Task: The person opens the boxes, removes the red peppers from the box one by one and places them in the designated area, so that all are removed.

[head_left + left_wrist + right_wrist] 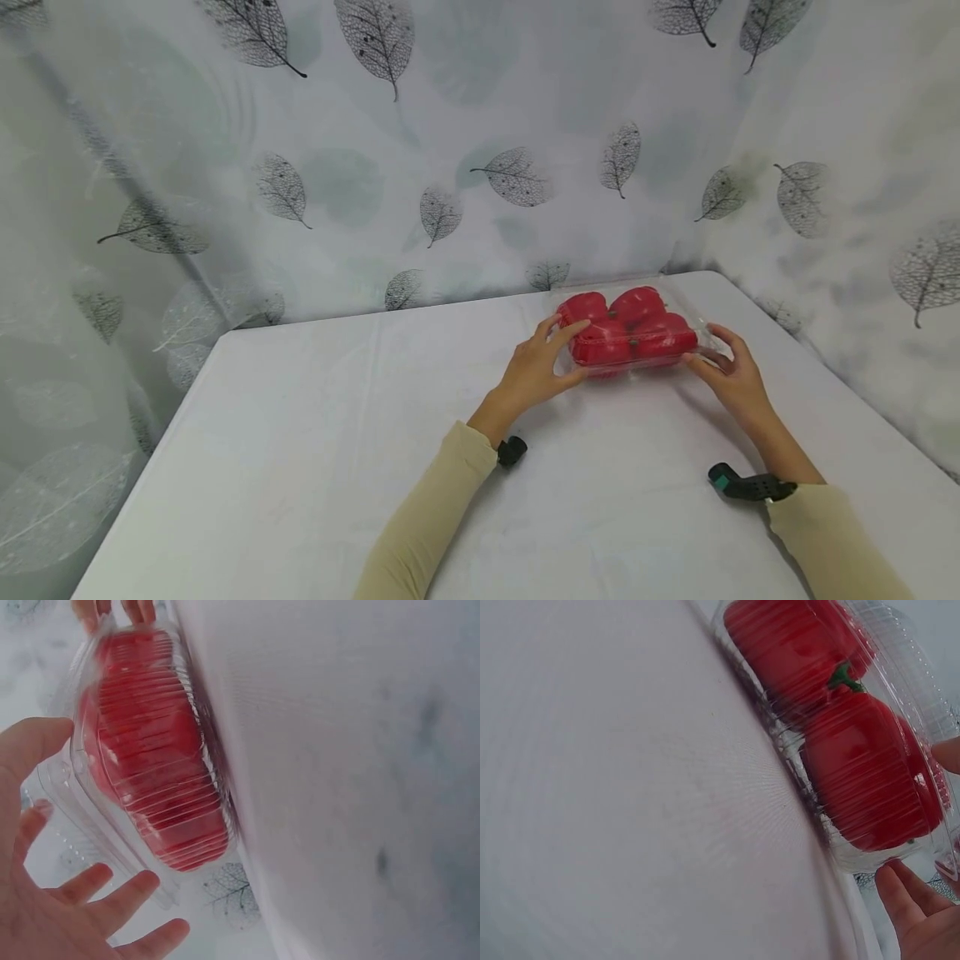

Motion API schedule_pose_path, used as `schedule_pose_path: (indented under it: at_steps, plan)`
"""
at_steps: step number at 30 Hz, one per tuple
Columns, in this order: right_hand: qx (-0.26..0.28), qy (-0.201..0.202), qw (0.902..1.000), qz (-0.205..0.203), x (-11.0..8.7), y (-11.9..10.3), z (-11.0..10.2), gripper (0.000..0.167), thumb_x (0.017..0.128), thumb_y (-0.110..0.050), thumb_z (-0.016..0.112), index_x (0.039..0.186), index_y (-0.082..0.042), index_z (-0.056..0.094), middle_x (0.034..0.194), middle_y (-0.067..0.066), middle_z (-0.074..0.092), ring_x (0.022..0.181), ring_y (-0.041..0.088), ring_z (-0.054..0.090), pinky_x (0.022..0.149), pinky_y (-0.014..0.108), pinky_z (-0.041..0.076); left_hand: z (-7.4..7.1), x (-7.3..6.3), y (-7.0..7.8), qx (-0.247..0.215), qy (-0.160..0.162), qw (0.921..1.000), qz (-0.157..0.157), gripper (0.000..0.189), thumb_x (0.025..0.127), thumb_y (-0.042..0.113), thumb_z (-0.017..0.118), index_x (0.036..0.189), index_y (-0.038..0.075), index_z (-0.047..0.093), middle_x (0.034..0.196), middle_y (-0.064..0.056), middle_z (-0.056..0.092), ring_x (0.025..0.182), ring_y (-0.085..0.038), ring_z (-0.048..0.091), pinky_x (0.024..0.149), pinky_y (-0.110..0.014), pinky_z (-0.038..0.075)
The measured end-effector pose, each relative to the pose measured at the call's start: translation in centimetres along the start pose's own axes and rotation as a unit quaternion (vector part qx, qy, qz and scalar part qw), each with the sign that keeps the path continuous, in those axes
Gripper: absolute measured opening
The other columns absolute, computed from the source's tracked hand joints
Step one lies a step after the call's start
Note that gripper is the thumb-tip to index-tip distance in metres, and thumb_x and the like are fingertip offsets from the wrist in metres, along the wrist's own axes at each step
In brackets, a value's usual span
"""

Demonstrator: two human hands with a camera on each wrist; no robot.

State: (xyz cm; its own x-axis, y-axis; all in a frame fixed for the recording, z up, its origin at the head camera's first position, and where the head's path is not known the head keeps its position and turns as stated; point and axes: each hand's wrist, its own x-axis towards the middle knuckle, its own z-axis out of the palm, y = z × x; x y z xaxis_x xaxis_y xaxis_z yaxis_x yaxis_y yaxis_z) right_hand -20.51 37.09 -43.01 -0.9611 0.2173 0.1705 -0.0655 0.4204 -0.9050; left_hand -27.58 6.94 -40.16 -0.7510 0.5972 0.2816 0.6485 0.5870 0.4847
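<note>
White counter [300,450], leafy cloth [487,100] behind. Clear box [636,364] w/ red peppers [637,305] nr far R corner; L hand [534,368] spread, touching it, R hand [738,383] grips its end.

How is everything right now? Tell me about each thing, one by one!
Red peppers: four showing, inside the clear plastic box.
Clear plastic box: can't tell if it's fastened shut.
Left hand: fingers spread, at the box's left side.
Right hand: fingertips touching the box's right end.
Wrist cameras: strapped on.
Leaf-patterned curtain: hanging behind the white table.
</note>
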Motion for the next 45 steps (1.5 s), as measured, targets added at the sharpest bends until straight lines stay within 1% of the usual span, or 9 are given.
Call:
schedule_pose_path:
  at_steps: [3,8,11,17,21,27,30,36,45]
  plan:
    - [0.01,0.0,0.9999,0.006,0.06,0.17,-0.08,0.074,0.096,-0.032,0.062,0.155,-0.023,0.019,0.158,0.018,0.016,0.125,0.008,0.047,0.083,0.004,0.044,0.01,0.04,0.06,0.005,0.004,1.0,-0.003,0.068,0.092,0.038,0.066,0.151,0.032,0.033,0.156,-0.008,0.027,0.141,-0.023,0.034,0.107,-0.054,0.037]
    - [0.083,0.005,0.9964,-0.02,0.1,0.75,-0.06,0.067,0.096,-0.017,0.063,0.153,-0.015,0.027,0.153,0.015,0.022,0.107,-0.013,0.048,0.081,0.002,0.043,-0.24,-0.03,0.19,0.015,0.008,0.9998,-0.004,0.066,0.092,0.04,0.066,0.15,0.03,0.035,0.155,-0.009,0.03,0.14,-0.021,0.037,0.107,-0.051,0.038]
    - [0.087,0.013,0.9959,-0.019,0.06,0.86,-0.07,0.064,0.096,-0.017,0.063,0.151,-0.013,0.031,0.146,0.01,0.032,0.103,-0.015,0.049,0.081,0.002,0.043,-0.32,-0.1,0.2,0.009,0.011,0.9999,-0.003,0.066,0.092,0.041,0.066,0.15,0.029,0.036,0.154,-0.008,0.031,0.138,-0.021,0.039,0.106,-0.052,0.038]
    - [0.121,0.031,0.9922,0.004,-0.11,0.69,-0.08,0.06,0.093,-0.022,0.067,0.147,-0.015,0.041,0.12,-0.017,0.053,0.1,-0.013,0.053,0.079,0.003,0.046,-0.26,-0.06,0.26,0.006,0.018,0.9998,-0.003,0.067,0.091,0.044,0.066,0.15,0.03,0.035,0.154,-0.008,0.031,0.134,-0.022,0.046,0.105,-0.052,0.04]
    - [0.215,0.019,0.9757,0.036,-0.15,0.64,-0.22,0.059,0.092,-0.019,0.069,0.144,-0.019,0.043,0.12,-0.016,0.052,0.1,-0.01,0.057,0.081,0.008,0.049,-0.17,0.05,0.43,0.011,0.025,0.9996,-0.001,0.068,0.091,0.045,0.066,0.15,0.031,0.035,0.154,-0.008,0.032,0.129,-0.022,0.05,0.104,-0.051,0.042]
    - [0.376,-0.008,0.9238,0.071,-0.2,0.39,-0.34,0.048,0.093,-0.007,0.064,0.134,-0.021,0.044,0.122,-0.009,0.051,0.1,-0.002,0.063,0.085,0.017,0.052,-0.12,0.1,0.54,0.008,0.024,0.9997,-0.004,0.068,0.091,0.046,0.066,0.15,0.032,0.034,0.154,-0.008,0.032,0.129,-0.021,0.051,0.1,-0.05,0.045]
    - [0.393,-0.002,0.9163,0.077,-0.16,0.23,-0.37,0.044,0.092,-0.006,0.065,0.13,-0.02,0.046,0.118,-0.008,0.054,0.097,0.0,0.065,0.084,0.018,0.053,-0.14,0.09,0.54,0.004,0.022,0.9997,-0.005,0.068,0.091,0.045,0.065,0.15,0.032,0.034,0.154,-0.008,0.031,0.128,-0.021,0.051,0.099,-0.049,0.046]
    - [0.398,0.003,0.9151,0.065,-0.04,0.15,-0.35,0.041,0.091,-0.003,0.065,0.127,-0.016,0.048,0.115,-0.006,0.058,0.096,0.002,0.066,0.082,0.02,0.055,-0.11,0.07,0.44,-0.001,0.021,0.9998,-0.003,0.067,0.091,0.044,0.066,0.149,0.031,0.034,0.154,-0.008,0.031,0.127,-0.023,0.053,0.098,-0.048,0.047]
    - [0.344,0.02,0.9367,0.064,0.09,0.15,-0.19,0.036,0.092,-0.009,0.066,0.123,-0.018,0.049,0.113,-0.01,0.058,0.094,-0.002,0.065,0.076,0.02,0.056,-0.09,0.02,0.34,-0.002,0.024,0.9997,-0.002,0.066,0.092,0.043,0.065,0.149,0.031,0.034,0.153,-0.009,0.031,0.126,-0.023,0.053,0.099,-0.047,0.048]
